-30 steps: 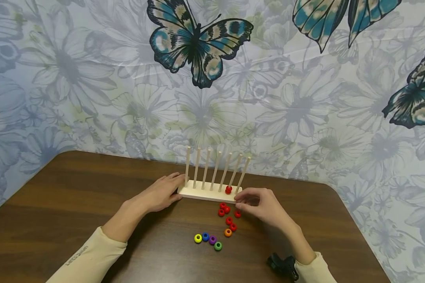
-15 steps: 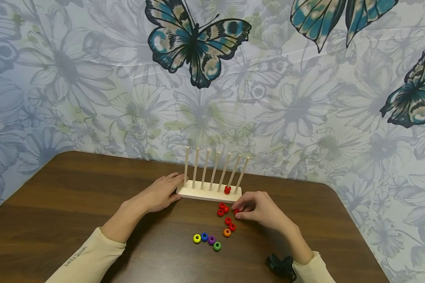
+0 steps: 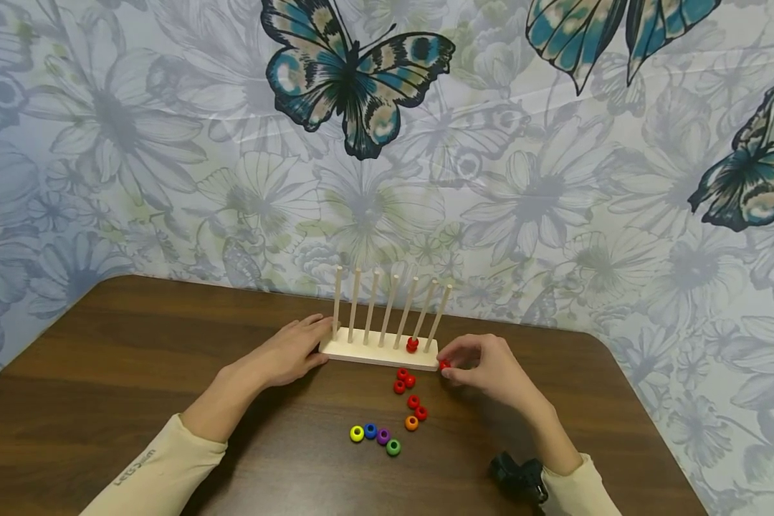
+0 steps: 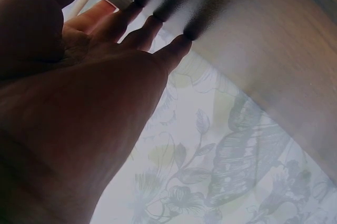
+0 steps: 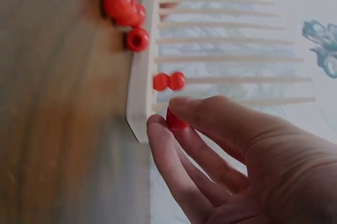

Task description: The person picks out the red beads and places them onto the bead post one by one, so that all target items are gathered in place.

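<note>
Most of the held red bead (image 3: 444, 365) is covered by R thumb & fingertips in the head view; whether the stand (image 3: 380, 351) is touched by it can't be told. In the R wrist view the foot of the last peg (image 3: 440, 317) is partly blocked by thumb + bead, & the orange bead (image 3: 411, 423) is cut off at the top edge. The L wrist view is dark, w/ only a corner of the stand shown (some red at the top L corner is too small to make out).

Vs. 0.5 s ago, the bead has been shifted from the tabletop in front to just beside the stand's R end. The two stacked beads (image 3: 412, 345) on the 2nd peg from R are unchanged.

The bead is pinched btwn thumb & fingers of the right hand (image 3: 490, 369), gap narrow. By the left hand (image 3: 284, 355), w/ fingers extended, only the stand's L end is touched.

In front, five loose red beads (image 3: 413, 402) are spread on the table (image 3: 309, 473), w/ yellow (image 3: 357, 433), blue (image 3: 370, 431), purple (image 3: 383, 436) & green (image 3: 393, 447) beads grouped nearer the camera. A black gadget (image 3: 519, 479) is seen by the R cuff. Behind, a butterfly-print cloth (image 3: 387, 215) is hung.
</note>
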### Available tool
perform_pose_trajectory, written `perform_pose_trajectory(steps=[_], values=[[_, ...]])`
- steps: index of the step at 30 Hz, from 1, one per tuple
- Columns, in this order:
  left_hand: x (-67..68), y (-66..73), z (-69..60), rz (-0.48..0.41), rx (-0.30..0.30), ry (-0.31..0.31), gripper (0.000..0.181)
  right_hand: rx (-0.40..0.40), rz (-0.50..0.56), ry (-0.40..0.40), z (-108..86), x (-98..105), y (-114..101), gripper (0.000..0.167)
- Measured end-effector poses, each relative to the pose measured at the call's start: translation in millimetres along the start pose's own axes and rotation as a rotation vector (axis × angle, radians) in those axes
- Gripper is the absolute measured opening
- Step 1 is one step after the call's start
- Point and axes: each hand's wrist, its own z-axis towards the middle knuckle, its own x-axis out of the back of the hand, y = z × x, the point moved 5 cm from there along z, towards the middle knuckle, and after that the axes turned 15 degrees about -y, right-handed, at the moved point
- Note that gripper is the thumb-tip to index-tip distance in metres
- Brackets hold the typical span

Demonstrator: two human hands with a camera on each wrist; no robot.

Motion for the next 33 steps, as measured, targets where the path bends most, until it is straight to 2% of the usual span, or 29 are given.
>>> perform_pose_trajectory(steps=[3, 10, 17, 22, 27, 30, 33], values=[[0.3, 0.4, 0.5, 0.001, -0.002, 0.004, 0.055, -0.008, 0.012, 0.056, -4.2, 10, 1, 0.019], [0.9, 0.8, -0.9, 0.010, -0.026, 0.015, 0.055, 0.028, 0.040, 0.140, -7.7, 21, -4, 0.022], [4.0, -4.9, -6.3, 0.017, -0.017, 0.029, 0.053, 0.073, 0.099, 0.231, -7.1, 36, -25, 0.021], [4.3, -4.3, -6.3, 0.025, -0.033, 0.037, 0.053, 0.127, 0.127, 0.383, -9.5, 53, -37, 0.022], [4.0, -2.6, -5.4, 0.022, -0.030, 0.035, 0.053, 0.220, 0.231, 0.550, -5.8, 67, -47, 0.022], [3.1, -0.5, -3.0, 0.019, -0.036, 0.030, 0.053, 0.291, 0.277, 0.641, -5.6, 76, -60, 0.022], [2.1, 2.0, 0.0, 0.012, -0.044, 0.029, 0.053, 0.351, 0.286, 0.694, -6.7, 82, -76, 0.022]])
